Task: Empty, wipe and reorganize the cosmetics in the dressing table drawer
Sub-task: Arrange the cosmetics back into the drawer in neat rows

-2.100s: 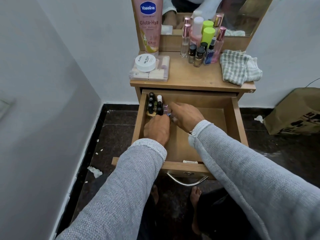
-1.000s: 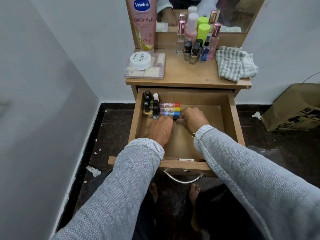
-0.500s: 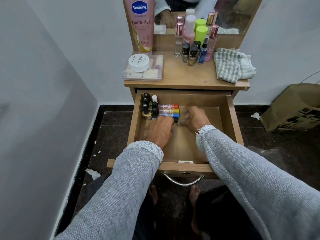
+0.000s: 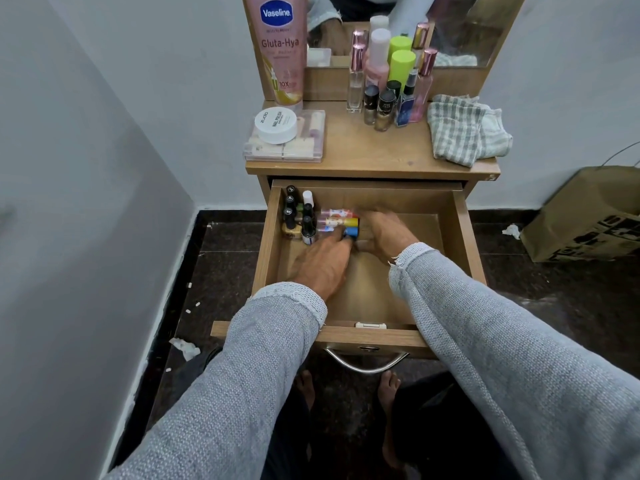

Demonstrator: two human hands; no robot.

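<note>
1. The drawer (image 4: 464, 237) of the dressing table (image 4: 374, 157) is pulled out, and both hands are inside it, towards its back left.
2. A cluster of small dark-capped bottles (image 4: 294, 216) stands in the drawer's back left corner, against the left wall.
3. Just beside them, towards the middle, three small tubes (image 4: 341, 221) lie on their sides in a row, with red, yellow and blue ends.
4. The left hand (image 4: 322, 261) lies palm down with its fingers stretched forward; the fingertips touch the near side of the blue-ended tube. It grips nothing that shows.
5. The right hand (image 4: 382, 233) is blurred, fingers reaching left at the coloured ends of the tubes. Whether it holds anything cannot be told.
6. On the table top, a checked cloth (image 4: 467, 131) lies bunched at the right edge.
7. A group of perfume and polish bottles (image 4: 388, 84) stands at the back, against the mirror's frame.
8. A pink lotion tube (image 4: 278, 46) stands at the back left corner; a white round jar (image 4: 276, 124) sits on a clear flat case (image 4: 311, 147) at the front left.
</note>
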